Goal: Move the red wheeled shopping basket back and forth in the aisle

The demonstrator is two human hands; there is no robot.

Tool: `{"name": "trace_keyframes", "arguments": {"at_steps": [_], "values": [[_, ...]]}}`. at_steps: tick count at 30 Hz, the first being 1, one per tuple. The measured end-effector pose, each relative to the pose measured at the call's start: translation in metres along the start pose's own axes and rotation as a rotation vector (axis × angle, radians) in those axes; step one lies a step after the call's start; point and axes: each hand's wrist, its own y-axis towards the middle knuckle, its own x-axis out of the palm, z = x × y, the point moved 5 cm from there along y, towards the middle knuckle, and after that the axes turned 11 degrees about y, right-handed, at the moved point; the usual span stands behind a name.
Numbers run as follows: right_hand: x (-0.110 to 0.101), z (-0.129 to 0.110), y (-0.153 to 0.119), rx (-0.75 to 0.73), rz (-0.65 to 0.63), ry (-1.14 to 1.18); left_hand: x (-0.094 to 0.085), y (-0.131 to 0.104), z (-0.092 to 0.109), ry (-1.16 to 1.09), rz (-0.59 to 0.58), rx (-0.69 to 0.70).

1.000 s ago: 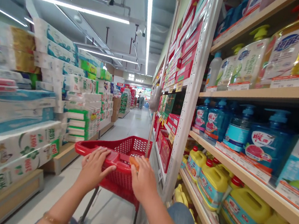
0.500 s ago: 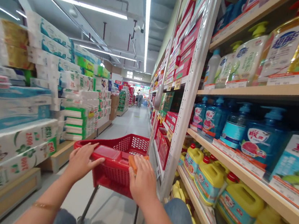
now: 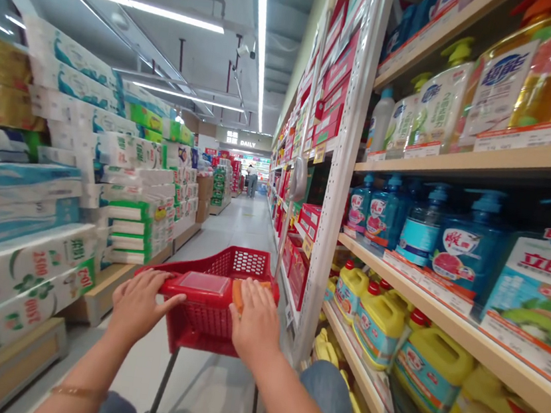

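A red shopping cart (image 3: 198, 325) with a perforated plastic basket and grey metal legs stands directly in front of me. My left hand (image 3: 140, 302) grips the left end of its handle, thumb lying along the near side. Over the right part of the handle bends my right hand (image 3: 256, 321), pressing a piece of orange cloth (image 3: 237, 295) against it. Most of the cloth is hidden under the fingers. Between the hands, a clear-covered panel (image 3: 204, 283) shows on the handle.
Close on the right, shelves (image 3: 462, 159) hold pump bottles (image 3: 469, 247) and yellow jugs (image 3: 431, 370). A white perforated post (image 3: 346, 141) rises beside the cart. Stacked tissue packs (image 3: 21, 269) line the left side. Down the aisle (image 3: 241, 222) stands a person (image 3: 252, 180).
The view has turned slightly right, so shelves and stacks sit further left. My right hand and the cloth have shifted left along the handle, whose right end now shows. The left hand keeps its grip.
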Motion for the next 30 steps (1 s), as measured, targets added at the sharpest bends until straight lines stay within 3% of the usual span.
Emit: {"name": "trace_keyframes", "arguments": {"at_steps": [3,5,9,12,16,22,25,30], "values": [[-0.015,0.016,-0.006,0.048,0.077,-0.025,-0.004,-0.001,-0.001,0.048,0.008,0.004],[-0.016,0.021,-0.003,0.092,0.129,-0.034,-0.009,-0.002,0.01,0.077,-0.009,-0.01],[0.003,0.008,0.016,0.133,0.126,-0.024,-0.027,-0.005,0.049,0.119,0.017,0.003],[0.023,-0.014,0.028,0.032,0.044,0.011,-0.035,-0.009,0.069,0.133,0.069,0.034],[0.026,-0.023,0.03,-0.099,-0.047,0.055,-0.035,-0.01,0.063,0.102,0.057,0.027],[0.004,0.007,0.038,0.035,-0.002,-0.002,-0.032,-0.01,0.054,0.043,0.023,-0.003],[0.014,0.0,0.047,0.033,-0.015,-0.01,-0.032,-0.01,0.059,0.066,0.034,-0.038],[0.033,-0.019,0.053,-0.09,-0.097,0.029,-0.033,-0.003,0.06,0.061,-0.018,-0.041]]}}
